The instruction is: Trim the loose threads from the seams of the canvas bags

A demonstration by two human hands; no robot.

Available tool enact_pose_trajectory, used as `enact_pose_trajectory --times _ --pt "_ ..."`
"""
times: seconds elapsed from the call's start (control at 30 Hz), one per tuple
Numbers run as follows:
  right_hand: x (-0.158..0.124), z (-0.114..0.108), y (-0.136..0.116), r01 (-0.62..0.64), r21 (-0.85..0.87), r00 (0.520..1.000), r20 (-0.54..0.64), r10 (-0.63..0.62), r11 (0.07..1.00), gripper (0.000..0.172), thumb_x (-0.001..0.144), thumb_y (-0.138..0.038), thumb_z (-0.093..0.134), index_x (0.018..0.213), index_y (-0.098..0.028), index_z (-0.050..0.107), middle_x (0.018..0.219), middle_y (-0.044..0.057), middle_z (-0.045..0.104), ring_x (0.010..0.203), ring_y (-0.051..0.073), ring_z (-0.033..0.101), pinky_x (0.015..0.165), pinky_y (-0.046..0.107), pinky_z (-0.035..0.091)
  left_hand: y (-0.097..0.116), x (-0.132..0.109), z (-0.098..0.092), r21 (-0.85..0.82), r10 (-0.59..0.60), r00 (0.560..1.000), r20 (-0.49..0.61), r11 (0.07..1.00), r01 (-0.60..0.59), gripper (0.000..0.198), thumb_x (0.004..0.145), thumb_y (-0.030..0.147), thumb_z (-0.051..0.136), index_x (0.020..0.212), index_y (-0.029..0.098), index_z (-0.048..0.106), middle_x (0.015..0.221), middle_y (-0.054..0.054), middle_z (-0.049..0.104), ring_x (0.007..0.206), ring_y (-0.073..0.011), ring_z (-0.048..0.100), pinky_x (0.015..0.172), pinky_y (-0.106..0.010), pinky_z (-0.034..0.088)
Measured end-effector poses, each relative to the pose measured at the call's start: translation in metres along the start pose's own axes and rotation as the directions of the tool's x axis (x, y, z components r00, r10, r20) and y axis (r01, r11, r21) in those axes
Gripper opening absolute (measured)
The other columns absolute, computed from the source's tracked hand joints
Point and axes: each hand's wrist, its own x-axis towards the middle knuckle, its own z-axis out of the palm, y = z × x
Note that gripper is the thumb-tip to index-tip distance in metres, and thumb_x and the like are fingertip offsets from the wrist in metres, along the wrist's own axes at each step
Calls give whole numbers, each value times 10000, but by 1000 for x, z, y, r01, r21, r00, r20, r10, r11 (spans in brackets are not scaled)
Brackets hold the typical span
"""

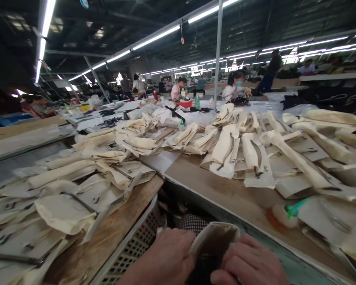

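Low in the head view, my left hand [169, 255] is closed on the left edge of a pale-rimmed, pouch-like piece [215, 237]. Its inside is brown and darkens toward the bottom. My right hand [250, 259] grips the opposite edge, fingers curled over it. The piece's lower part is hidden between the hands. Beneath it shows some checked cloth [194, 222]. To the left of my hands is a pale plastic basket [136, 245] with a grid of holes.
Cream pieces with dark zipper-like strips [225, 150] cover much of the right table [192, 178]. More cream pieces [68, 209] are heaped on the left wooden table [136, 202]. A green-topped bottle [286, 215] stands at right. Several people work farther back, near a metal post [218, 59].
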Motion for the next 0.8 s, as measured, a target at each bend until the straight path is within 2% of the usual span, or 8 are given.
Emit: enact_pose_trajectory --times 0.1,0.2,0.3,0.47,0.53,0.63,0.7,0.8 --pt "-10 3 9 -96 26 994 56 94 995 229 959 -235 544 734 -198 551 658 -7 626 551 124 594 514 229 467 -13 -1 5 -43 12 1000 0 999 -12 184 860 178 438 779 200 602 819 2 675 738 -176 624 633 -226 424" --pt "-15 3 20 -284 -8 959 16 284 959 66 924 -223 579 872 -206 541 871 40 629 731 147 634 619 214 515 -22 -1 9 -51 8 1000 7 999 -8 210 895 209 414 837 194 616 860 -10 672 764 -174 615 642 -222 426" --pt "-14 1 27 -429 -19 903 -13 429 903 95 891 -262 611 904 -222 525 969 57 604 836 179 629 696 250 536 -28 -1 14 -59 22 1000 -2 998 -22 259 921 243 377 857 193 623 889 -29 679 775 -172 613 658 -216 439" --pt "-4 0 27 -575 111 814 182 552 811 241 843 -211 605 1073 -233 537 1122 58 622 981 196 635 839 305 544 -30 1 22 -55 39 998 -58 998 -42 231 899 258 412 871 204 635 882 -33 691 754 -172 626 655 -216 452" --pt "5 -1 26 -669 150 732 304 609 728 316 802 -175 601 1110 -229 554 1080 46 660 968 203 651 863 327 537 -27 0 21 -43 28 999 -39 999 -30 232 897 243 412 863 203 638 893 -33 691 768 -178 636 658 -224 456" --pt "20 -4 25 -767 176 625 424 656 617 254 741 -118 578 970 -221 618 896 6 704 837 195 668 797 306 540 -24 -3 18 -29 9 999 -38 1000 -10 236 901 208 404 863 202 637 914 -31 690 811 -188 642 672 -232 461" --pt "27 -5 25 -786 187 603 440 666 589 219 728 -101 553 895 -220 633 803 -12 702 747 183 659 702 270 538 -23 -4 16 -13 1 999 -46 1000 -1 239 903 184 400 880 203 637 930 -31 687 841 -195 642 707 -247 469" --pt "29 -1 24 -775 208 624 404 669 597 209 742 -113 530 883 -220 642 746 -13 694 699 180 656 653 256 534 -24 -5 15 6 12 990 -137 1000 -11 224 877 159 450 1010 219 621 1020 -32 670 936 -210 625 815 -287 467"
